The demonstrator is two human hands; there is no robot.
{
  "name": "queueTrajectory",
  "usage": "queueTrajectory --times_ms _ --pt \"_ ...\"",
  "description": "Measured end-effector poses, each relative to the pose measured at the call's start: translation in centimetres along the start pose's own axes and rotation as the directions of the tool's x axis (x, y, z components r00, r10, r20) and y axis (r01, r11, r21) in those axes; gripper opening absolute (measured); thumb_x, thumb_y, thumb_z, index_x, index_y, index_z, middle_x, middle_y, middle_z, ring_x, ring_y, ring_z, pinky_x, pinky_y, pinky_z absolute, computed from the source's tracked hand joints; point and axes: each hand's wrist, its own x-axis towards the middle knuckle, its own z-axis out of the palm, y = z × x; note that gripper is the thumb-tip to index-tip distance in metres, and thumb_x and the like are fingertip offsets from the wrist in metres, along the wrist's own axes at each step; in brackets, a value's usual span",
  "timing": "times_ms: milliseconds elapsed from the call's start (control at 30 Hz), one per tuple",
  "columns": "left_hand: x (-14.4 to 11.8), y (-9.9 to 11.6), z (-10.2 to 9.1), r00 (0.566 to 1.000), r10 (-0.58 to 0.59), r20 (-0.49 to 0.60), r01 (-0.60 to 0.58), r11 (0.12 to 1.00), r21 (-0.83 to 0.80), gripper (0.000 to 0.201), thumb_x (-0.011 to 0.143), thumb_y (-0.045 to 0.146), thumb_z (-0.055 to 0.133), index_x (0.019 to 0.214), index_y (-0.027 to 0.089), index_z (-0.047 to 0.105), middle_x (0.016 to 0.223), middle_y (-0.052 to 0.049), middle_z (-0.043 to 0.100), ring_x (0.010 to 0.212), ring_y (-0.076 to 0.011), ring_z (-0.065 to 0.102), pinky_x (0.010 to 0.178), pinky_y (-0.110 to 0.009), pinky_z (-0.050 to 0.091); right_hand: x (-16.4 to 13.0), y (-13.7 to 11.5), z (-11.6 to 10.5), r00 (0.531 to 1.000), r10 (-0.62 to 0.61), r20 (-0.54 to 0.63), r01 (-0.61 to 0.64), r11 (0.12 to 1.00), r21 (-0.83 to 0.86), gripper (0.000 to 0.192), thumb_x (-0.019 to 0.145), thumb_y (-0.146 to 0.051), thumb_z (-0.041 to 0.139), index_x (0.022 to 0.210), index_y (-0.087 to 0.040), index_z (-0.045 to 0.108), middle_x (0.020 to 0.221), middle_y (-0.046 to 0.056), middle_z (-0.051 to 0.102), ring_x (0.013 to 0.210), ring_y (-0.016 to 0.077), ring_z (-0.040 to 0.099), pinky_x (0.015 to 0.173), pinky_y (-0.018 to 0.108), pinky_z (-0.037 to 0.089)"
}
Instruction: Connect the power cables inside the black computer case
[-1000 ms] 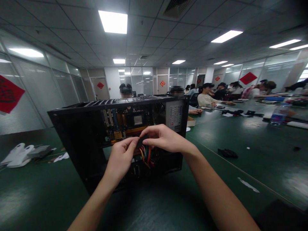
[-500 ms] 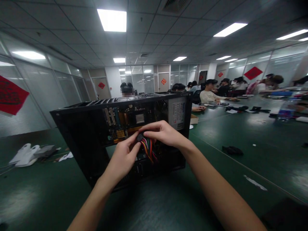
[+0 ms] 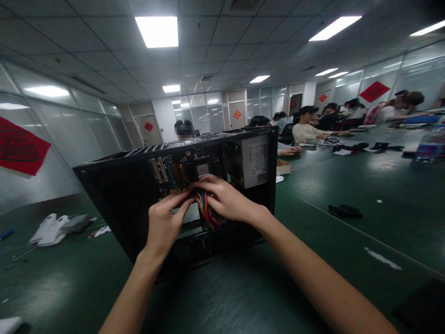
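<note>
An open black computer case [image 3: 104, 185] stands on the green table before me, its motherboard [image 3: 184, 164] facing me. At the upper right inside it sits a grey power supply [image 3: 254, 160] with a fan beside it. Both my hands reach in at the lower part of the motherboard. My left hand [image 3: 167, 218] and my right hand [image 3: 225, 197] have their fingertips closed on a dark power connector at the end of a bundle of coloured wires [image 3: 206, 211]. The connector is mostly hidden by the fingers; whether it sits in its socket I cannot tell.
White plastic items [image 3: 52, 229] and a grey block [image 3: 74, 223] lie on the left. To the right are a cardboard box [image 3: 283, 167], a black cloth-like item [image 3: 345, 211] and a white strip [image 3: 382, 258]. Several people sit around the table farther back.
Both hands have moved slightly left and up with the connector, closer to the motherboard. The wire bundle has shifted left with them. The camera view has tilted a little.
</note>
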Motion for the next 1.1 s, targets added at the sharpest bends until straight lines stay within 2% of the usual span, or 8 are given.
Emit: queueTrajectory --times_ms 100,233,367,500,633,767,833,1100 --pt "0.0 -0.4 0.5 1.0 0.022 0.021 -0.022 0.999 0.03 0.027 0.086 0.035 0.061 0.105 0.021 0.074 0.111 -0.005 0.072 0.104 -0.0248 0.066 0.098 -0.037 0.049 -0.2 0.5 0.8 0.998 -0.067 0.001 0.062 0.922 -0.383 0.038 0.091 -0.015 0.049 0.127 -0.022 0.057 0.136 0.012 0.046 0.127 0.0267 0.04 0.099 0.043 0.045" --pt "-0.1 -1.4 1.3 0.995 0.036 0.094 -0.049 0.989 0.136 0.029 0.088 0.037 0.058 0.106 0.02 0.073 0.11 -0.006 0.073 0.103 -0.0246 0.067 0.097 -0.036 0.05 -0.4 2.6 1.8 0.997 -0.026 0.075 0.063 0.833 -0.549 0.031 0.095 -0.016 0.042 0.121 -0.019 0.059 0.115 0.013 0.056 0.109 0.0251 0.049 0.087 0.038 0.048" --pt "-0.3 -3.6 1.9 0.982 0.049 0.181 -0.098 0.958 0.268 0.031 0.091 0.036 0.052 0.109 0.02 0.071 0.109 -0.007 0.073 0.101 -0.0235 0.068 0.091 -0.034 0.052 -0.8 5.2 1.9 0.975 0.206 0.085 -0.123 0.815 -0.566 0.023 0.091 -0.013 0.046 0.108 -0.015 0.063 0.109 0.012 0.058 0.1 0.0225 0.056 0.081 0.032 0.048" --pt "-0.5 -5.7 2.5 0.974 0.003 0.229 -0.091 0.924 0.373 0.032 0.092 0.035 0.049 0.113 0.021 0.069 0.109 -0.008 0.073 0.1 -0.0241 0.068 0.087 -0.034 0.053 -1.2 6.4 1.7 0.945 0.322 0.054 -0.233 0.781 -0.58 0.023 0.087 -0.01 0.047 0.103 -0.014 0.063 0.114 0.013 0.058 0.1 0.0218 0.059 0.084 0.031 0.046" --pt "0.4 -6.1 3.7 0.951 -0.073 0.301 -0.057 0.913 0.403 0.031 0.091 0.03 0.05 0.116 0.021 0.066 0.11 -0.007 0.073 0.102 -0.0233 0.067 0.088 -0.032 0.051 -1.4 6.4 1.7 0.93 0.345 0.123 -0.223 0.799 -0.558 0.019 0.084 -0.015 0.054 0.099 -0.015 0.065 0.113 0.01 0.06 0.098 0.0217 0.061 0.081 0.029 0.048" --pt "2.5 -4.9 5.4 0.869 -0.058 0.492 -0.202 0.866 0.458 0.027 0.091 0.026 0.051 0.112 0.022 0.068 0.109 -0.007 0.072 0.103 -0.0249 0.067 0.089 -0.034 0.05 -1.6 6.3 1.7 0.932 0.336 0.138 -0.213 0.813 -0.542 0.02 0.082 -0.017 0.055 0.099 -0.016 0.066 0.111 0.009 0.061 0.098 0.0213 0.062 0.081 0.028 0.048" --pt "3.4 -4.3 6.2 0.841 -0.063 0.538 -0.248 0.838 0.486 0.026 0.091 0.023 0.051 0.11 0.021 0.069 0.11 -0.007 0.071 0.104 -0.0252 0.066 0.088 -0.034 0.05 -1.7 6.3 1.7 0.93 0.343 0.134 -0.223 0.813 -0.537 0.02 0.083 -0.018 0.055 0.099 -0.016 0.066 0.11 0.01 0.062 0.097 0.0211 0.062 0.081 0.028 0.048" --pt "3.5 -5.2 7.4 0.873 -0.056 0.485 -0.228 0.832 0.506 0.023 0.088 0.022 0.056 0.105 0.018 0.071 0.108 -0.007 0.07 0.1 -0.0224 0.066 0.088 -0.031 0.05 -1.9 6.5 2.1 0.936 0.331 0.119 -0.224 0.822 -0.524 0.02 0.081 -0.018 0.054 0.096 -0.015 0.068 0.108 0.01 0.063 0.093 0.0227 0.064 0.077 0.03 0.048"
